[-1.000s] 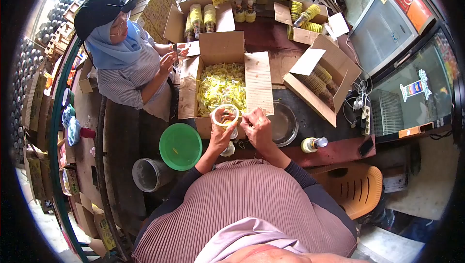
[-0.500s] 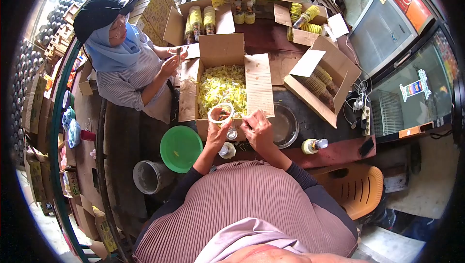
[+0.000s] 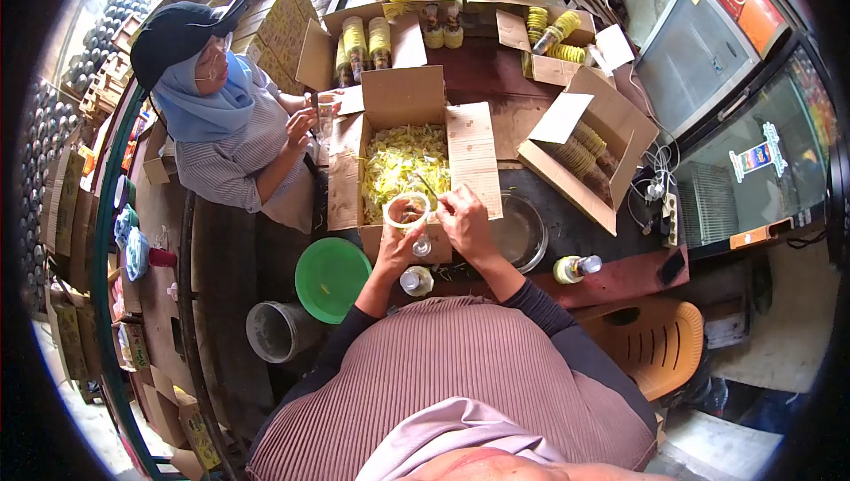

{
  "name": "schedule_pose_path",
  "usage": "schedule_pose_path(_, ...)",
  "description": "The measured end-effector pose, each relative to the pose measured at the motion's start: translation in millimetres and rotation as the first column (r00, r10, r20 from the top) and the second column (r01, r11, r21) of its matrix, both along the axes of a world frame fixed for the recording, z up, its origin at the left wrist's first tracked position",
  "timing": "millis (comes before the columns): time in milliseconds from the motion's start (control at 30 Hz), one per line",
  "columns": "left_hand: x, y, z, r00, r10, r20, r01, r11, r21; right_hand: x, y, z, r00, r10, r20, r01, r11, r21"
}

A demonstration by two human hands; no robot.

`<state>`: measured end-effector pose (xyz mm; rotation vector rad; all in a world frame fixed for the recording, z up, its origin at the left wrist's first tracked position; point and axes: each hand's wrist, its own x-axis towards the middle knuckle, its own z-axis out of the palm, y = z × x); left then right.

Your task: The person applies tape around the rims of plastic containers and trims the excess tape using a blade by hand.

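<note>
A clear plastic cup (image 3: 407,209) with some dark brownish content is in my left hand (image 3: 395,249), its open top facing up toward me. Close beside the cup's right edge, my right hand (image 3: 466,225) has its fingers pinched together on a thin, stick-like thing (image 3: 425,184). That item slants up and left over the cardboard box (image 3: 403,92), which holds a heap of pale yellow-green shreds (image 3: 403,155). A small bottle with a clear cap (image 3: 414,281) stands below my left hand.
A green basin (image 3: 332,279) and a grey bucket (image 3: 273,332) sit at left; a round metal tray (image 3: 521,231) is at right. Another small bottle (image 3: 575,269) stands near the table edge. A co-worker (image 3: 235,127) at left holds a clear cup. Boxes of stacked yellow-rimmed cups (image 3: 580,149) lie beyond.
My right hand has shifted slightly left and up toward the cup, and the thin stick-like thing now shows above it. The co-worker's hands have moved and a clear cup shows in them.
</note>
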<state>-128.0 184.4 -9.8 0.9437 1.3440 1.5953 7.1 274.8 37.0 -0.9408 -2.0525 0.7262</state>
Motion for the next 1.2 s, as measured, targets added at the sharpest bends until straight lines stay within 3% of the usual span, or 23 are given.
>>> schedule_pose_path(100, -11.2, -1.1, 1.6, 0.997, -0.026, 0.071, 0.029, 0.999, -0.03, 8.8, -0.9, 5.1, 1.0, -0.008, -0.014, 0.01, 0.993, 0.115)
schedule_pose_path(300, -19.2, 3.9, -0.9, 0.995, -0.041, 0.092, 0.042, 0.999, -0.011, 17.4, -17.7, 10.8, 1.0, 0.002, -0.022, 0.002, 0.983, 0.183)
schedule_pose_path(433, -14.5, 5.0, -1.7, 0.96, -0.037, 0.277, 0.026, 0.999, 0.046, 16.6, -21.5, 13.1, 0.999, 0.029, 0.028, -0.034, 0.974, 0.224)
schedule_pose_path(667, -23.3, 10.5, -28.9, 0.984, -0.03, 0.174, 0.032, 0.999, -0.011, 7.6, -15.2, 7.8, 0.995, 0.055, 0.088, -0.075, 0.965, 0.252)
schedule_pose_path(833, -24.0, 12.1, -14.7, 0.995, -0.052, 0.079, 0.054, 0.998, -0.027, -3.7, -4.9, -5.1, 0.988, 0.037, 0.151, -0.075, 0.964, 0.254)
schedule_pose_path(900, -15.6, 12.6, -6.7, 0.977, -0.178, -0.116, 0.183, 0.983, 0.033, -7.9, 1.9, -12.7, 0.981, 0.042, 0.189, -0.075, 0.982, 0.172)
schedule_pose_path(933, -12.8, 12.9, -1.7, 0.985, -0.173, 0.022, 0.173, 0.985, 0.026, -9.3, 3.7, -13.4, 0.99, 0.031, 0.135, -0.05, 0.989, 0.14)
schedule_pose_path(1033, -17.5, 16.4, 1.8, 0.967, -0.199, 0.161, 0.193, 0.98, 0.054, -5.0, 5.1, -8.6, 0.999, -0.023, 0.049, 0.02, 0.998, 0.066)
schedule_pose_path(1200, -30.9, 17.3, 2.8, 0.988, -0.136, -0.078, 0.141, 0.988, 0.066, 9.4, -0.2, -1.6, 0.998, -0.062, -0.003, 0.061, 0.976, 0.21)
